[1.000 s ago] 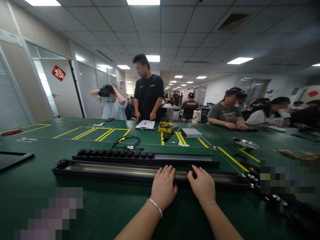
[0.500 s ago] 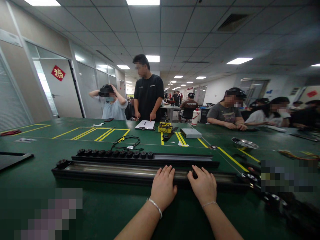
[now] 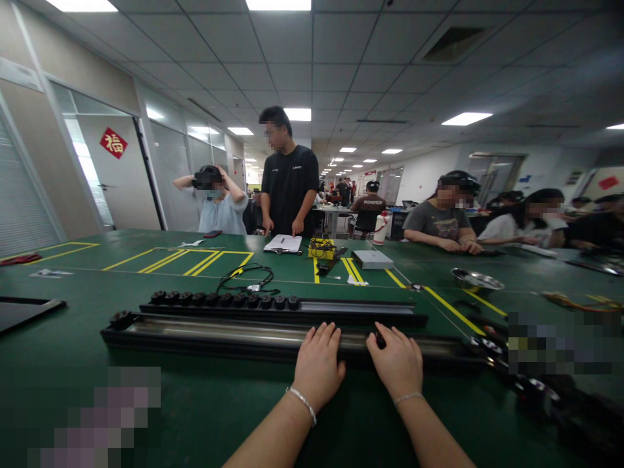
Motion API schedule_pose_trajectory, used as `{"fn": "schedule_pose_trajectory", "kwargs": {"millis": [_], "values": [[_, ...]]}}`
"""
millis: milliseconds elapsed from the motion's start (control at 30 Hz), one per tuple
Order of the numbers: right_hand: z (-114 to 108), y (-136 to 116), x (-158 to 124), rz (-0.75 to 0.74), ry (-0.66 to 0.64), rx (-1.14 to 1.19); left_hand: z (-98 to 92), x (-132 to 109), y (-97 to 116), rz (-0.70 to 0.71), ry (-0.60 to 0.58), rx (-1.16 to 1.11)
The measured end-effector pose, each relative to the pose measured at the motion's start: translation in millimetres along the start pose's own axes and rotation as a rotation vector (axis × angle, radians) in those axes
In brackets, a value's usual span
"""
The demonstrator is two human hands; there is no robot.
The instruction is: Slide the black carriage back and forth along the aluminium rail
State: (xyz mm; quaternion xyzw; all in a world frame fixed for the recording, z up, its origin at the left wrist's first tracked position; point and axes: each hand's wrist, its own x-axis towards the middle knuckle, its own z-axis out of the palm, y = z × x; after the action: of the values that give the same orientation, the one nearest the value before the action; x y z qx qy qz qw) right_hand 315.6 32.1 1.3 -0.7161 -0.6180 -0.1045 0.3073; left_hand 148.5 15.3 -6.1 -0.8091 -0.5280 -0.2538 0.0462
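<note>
Near black metal trough (image 3: 219,329) = the landmark, lying lengthwise across the green surface (image 3: 205,409). L hand (image 3: 318,361) is palm-down on it, R of its middle, fingers extended & close together over the near edge; can't tell if they've hold of anything underneath. R hand (image 3: 396,361) is on the same edge, nearer the trough's R end, fingers bent w/ a small gap at the thumb; a small black piece (image 3: 380,339) shows betw. thumb & index, but can't tell if it's gripped (thin bracelet (image 3: 304,400) on L wrist, another on R). One black block (image 3: 121,317) sits at the trough's L end. Just beyond the trough, approx. parallel, is a 2nd trough (image 3: 358,307) w/ a row of black blocks (image 3: 225,299) along its L part. Well beyond the near trough: clipboard w/ paper (image 3: 285,244), yellow box (image 3: 322,249), flat grey box (image 3: 372,260); metal bowl (image 3: 480,281) beyond its R end.
</note>
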Motion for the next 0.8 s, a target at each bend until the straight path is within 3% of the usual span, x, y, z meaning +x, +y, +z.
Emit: {"fn": "schedule_pose_trajectory", "kwargs": {"millis": [800], "values": [[-3.6, 5.9, 1.8, -0.032, -0.034, 0.001, 4.9, -0.2, -2.8, 0.005, 0.021, 0.01]]}}
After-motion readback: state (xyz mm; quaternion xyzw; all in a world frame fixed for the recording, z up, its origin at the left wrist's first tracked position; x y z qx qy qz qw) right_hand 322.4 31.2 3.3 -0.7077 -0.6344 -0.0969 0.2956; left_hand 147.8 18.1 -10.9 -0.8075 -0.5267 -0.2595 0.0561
